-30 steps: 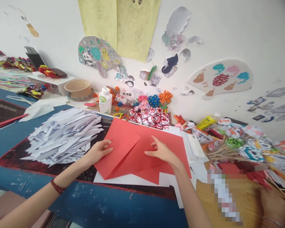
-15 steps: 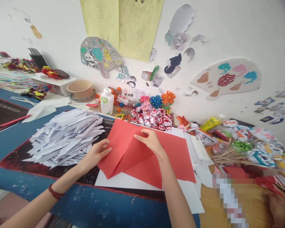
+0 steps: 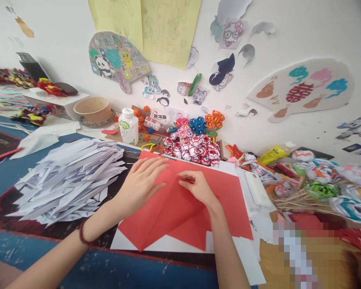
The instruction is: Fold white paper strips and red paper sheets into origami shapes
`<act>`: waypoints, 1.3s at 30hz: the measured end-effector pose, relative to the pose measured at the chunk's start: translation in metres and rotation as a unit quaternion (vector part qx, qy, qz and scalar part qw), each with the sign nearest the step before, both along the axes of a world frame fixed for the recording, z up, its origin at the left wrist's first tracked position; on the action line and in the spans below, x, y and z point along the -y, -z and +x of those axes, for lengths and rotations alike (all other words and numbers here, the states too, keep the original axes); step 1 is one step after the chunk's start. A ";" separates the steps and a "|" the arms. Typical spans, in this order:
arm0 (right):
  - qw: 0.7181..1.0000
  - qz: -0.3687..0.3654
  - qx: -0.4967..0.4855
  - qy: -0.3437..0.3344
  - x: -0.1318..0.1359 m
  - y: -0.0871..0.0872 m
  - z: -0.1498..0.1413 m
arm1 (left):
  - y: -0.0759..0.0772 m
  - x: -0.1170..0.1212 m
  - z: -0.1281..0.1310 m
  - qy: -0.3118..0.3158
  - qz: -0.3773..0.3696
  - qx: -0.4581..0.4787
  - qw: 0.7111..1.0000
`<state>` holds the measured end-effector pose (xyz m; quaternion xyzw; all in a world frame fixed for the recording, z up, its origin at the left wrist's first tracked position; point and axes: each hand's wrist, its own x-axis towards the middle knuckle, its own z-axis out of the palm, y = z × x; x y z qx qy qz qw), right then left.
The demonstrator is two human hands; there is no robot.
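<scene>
Folded red paper (image 3: pixel 161 212) lies on top of another red sheet (image 3: pixel 228 200), with a white sheet (image 3: pixel 174 243) showing beneath. At the fold edge, my right hand (image 3: pixel 198 186) pinches the red paper between thumb and fingers; the contact is partly hidden by the hand. My left hand (image 3: pixel 144 184) is raised just over the folded paper's left part, with fingers stretched out and slightly blurred. Nothing is held in it. A pile of cut white paper strips (image 3: pixel 72 180) rests left of the red paper.
Behind stand a white bottle (image 3: pixel 128 128), yellow-handled scissors (image 3: pixel 152 147) and red-and-white paper flowers (image 3: pixel 195 148). Paper flowers on sticks (image 3: pixel 321 190) and a white phone-like object (image 3: pixel 256 188) lie right. A round wooden container (image 3: pixel 92 109) sits at back left.
My left hand has let go of the folded paper's left edge and moved up and right, its fingers spreading. My right hand stays at the fold. The paper lies flatter; the camera view has shifted.
</scene>
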<state>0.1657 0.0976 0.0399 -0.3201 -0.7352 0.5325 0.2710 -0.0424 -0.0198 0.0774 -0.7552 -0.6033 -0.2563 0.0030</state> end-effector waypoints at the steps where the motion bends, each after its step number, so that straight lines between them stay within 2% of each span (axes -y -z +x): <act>1: 1.000 0.004 -0.002 -0.008 0.001 -0.003 0.001 | -0.006 -0.011 0.006 0.036 -0.002 -0.013 0.999; 3: 0.999 0.006 -0.007 -0.031 0.004 -0.010 0.004 | -0.010 -0.031 0.015 0.086 -0.041 -0.001 0.995; 7: 0.999 0.006 0.002 -0.052 0.006 -0.017 0.009 | 0.002 -0.054 0.017 0.108 -0.123 0.098 0.982; 10: 0.999 0.021 0.017 -0.038 0.006 -0.017 0.009 | 0.008 -0.058 0.014 0.120 -0.156 0.172 0.965; 15: 0.999 0.022 0.031 -0.039 0.006 -0.018 0.009 | 0.001 -0.059 0.012 0.135 -0.192 0.243 0.941; 23: 0.999 0.016 0.037 -0.024 0.004 -0.020 0.010 | -0.007 -0.059 0.015 0.093 -0.210 0.246 0.942; 29: 0.998 0.033 0.033 -0.051 0.003 -0.025 0.013 | -0.014 -0.054 0.017 0.119 -0.220 0.262 0.932; 39: 0.997 0.033 0.040 -0.057 0.005 -0.028 0.014 | -0.012 -0.052 0.020 0.134 -0.219 0.260 0.931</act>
